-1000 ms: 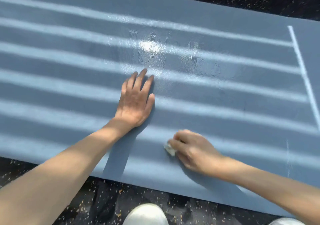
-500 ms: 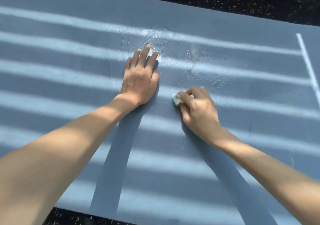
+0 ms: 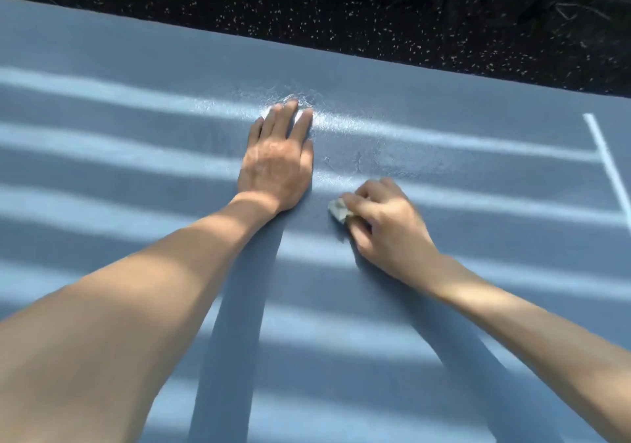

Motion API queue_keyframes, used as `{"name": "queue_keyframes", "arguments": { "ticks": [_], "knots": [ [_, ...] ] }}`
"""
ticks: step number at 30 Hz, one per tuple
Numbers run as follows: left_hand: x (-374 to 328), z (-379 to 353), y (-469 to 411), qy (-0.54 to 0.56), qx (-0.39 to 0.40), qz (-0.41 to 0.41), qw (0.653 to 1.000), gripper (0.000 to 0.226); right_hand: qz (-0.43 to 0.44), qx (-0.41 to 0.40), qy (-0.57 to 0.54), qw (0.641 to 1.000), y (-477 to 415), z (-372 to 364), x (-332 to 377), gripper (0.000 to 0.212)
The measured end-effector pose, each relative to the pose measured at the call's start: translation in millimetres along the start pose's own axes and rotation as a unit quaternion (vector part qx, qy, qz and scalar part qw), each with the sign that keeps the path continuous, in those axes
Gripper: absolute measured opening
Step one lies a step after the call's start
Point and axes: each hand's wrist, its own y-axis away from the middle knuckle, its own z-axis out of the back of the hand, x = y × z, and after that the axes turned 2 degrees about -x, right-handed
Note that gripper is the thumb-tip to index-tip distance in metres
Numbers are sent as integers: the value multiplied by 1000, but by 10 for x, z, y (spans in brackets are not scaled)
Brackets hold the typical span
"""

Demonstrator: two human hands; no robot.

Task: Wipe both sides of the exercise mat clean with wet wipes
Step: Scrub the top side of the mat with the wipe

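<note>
On the floor [image 3: 341,16], exercise mat [image 3: 102,176] laid flat | left hand [image 3: 276,169] pressed flat, fingers [image 3: 288,118] straight, moved up to the wet sheen [image 3: 345,124] | wet wipe [image 3: 338,210] pinched in curled fingers of right hand [image 3: 389,227], carried up from the near edge | this face judged part-wiped; far strip left.

Left hand [image 3: 276,166] flat; right hand [image 3: 392,227], fingers [image 3: 356,202] curled round wipe [image 3: 338,209].

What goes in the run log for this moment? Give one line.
left hand: flat on mat | right hand: grips wipe against mat | wet patch: at left fingertips
</note>
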Motion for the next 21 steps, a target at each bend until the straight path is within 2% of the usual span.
{"name": "queue_keyframes", "arguments": {
  "ticks": [4, 5, 8, 9, 11, 13, 14, 15, 18, 19, 21],
  "knots": [
    [-12, -10, -20, 29, -41, -3, 999, 49, -117, -69, 34, 990, -547, -32, -339, 22],
    [-14, -12, -23, 37, -46, -3, 998, 49, -102, -56, 22, 993, -470, -61, -273, 23],
    [-13, -8, -14, 49, -52, -1, 997, 48, 12, 13, -18, 1000, -183, -77, -124, 26],
    [-13, -1, -23, 50, -55, 2, 997, 48, 17, 17, -19, 1000, -308, -23, -227, 25],
    [-23, 5, -34, 57, -55, 8, 997, 48, -38, -18, 19, 999, -756, 51, -519, 21],
    [-21, 5, -24, 61, -57, 14, 996, 49, -145, -51, 48, 987, -1100, 66, -769, 27],
    [-19, 5, -29, 59, -64, 15, 996, 49, -166, -60, 48, 983, -1128, 43, -764, 29],
    [-19, 5, -29, 57, -66, 16, 996, 49, -148, -57, 36, 987, -1067, 21, -674, 27],
    [-6, 1, -44, 48, -67, 17, 996, 49, -2, 13, 0, 1000, -766, -31, -451, 26],
    [-4, 4, -52, 48, -65, 18, 997, 50, -6, 23, -2, 1000, -890, 22, -549, 26],
    [-7, 9, -49, 51, -58, 18, 997, 50, -89, -26, 14, 996, -1338, 116, -906, 24]
  ]
}}
